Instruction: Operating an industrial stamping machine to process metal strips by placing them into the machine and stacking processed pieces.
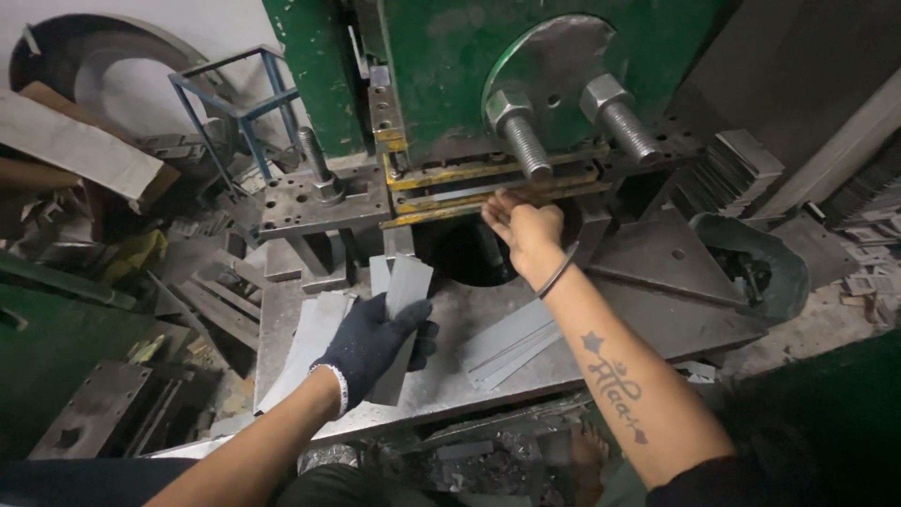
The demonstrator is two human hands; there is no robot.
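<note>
My left hand (374, 343), in a dark knit glove, grips a small stack of flat grey metal strips (402, 291) above the steel press table (648, 314). My right hand (521, 228) is bare, with a thin bangle at the wrist. It reaches into the yellow-edged die slot (469, 192) of the green press (450, 66), with its fingertips on a strip lying in the slot. More grey strips (507, 343) lie loose on the table between my arms.
Two large threaded bolts (615, 117) stick out of the press face above my right hand. A pile of grey sheets (305, 343) lies left of my gloved hand. Stacked stamped parts (727, 174) sit at right, scrap metal and a blue frame (239, 103) at left.
</note>
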